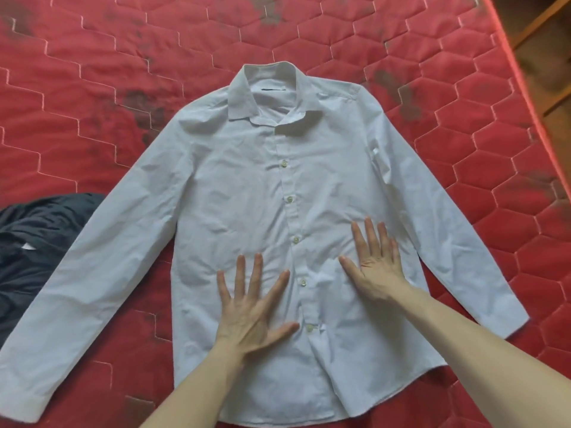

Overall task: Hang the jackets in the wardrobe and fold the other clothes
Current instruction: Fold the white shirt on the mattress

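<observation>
Pressing our left hand (250, 307) and right hand (375, 264) flat, fingers spread, low on the white shirt (247, 180), we risked bunching creases near centre frame.

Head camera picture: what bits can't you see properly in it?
- Dark garment: the left edge of the head view cuts it off, so its kind is unclear.
- White shirt: its back lies hidden against the red mattress; its left cuff nearly meets the frame edge.
- Shirt front under the left hand and right hand: covered by flat palms.
- Wooden furniture, top right: cropped, unidentifiable.
</observation>
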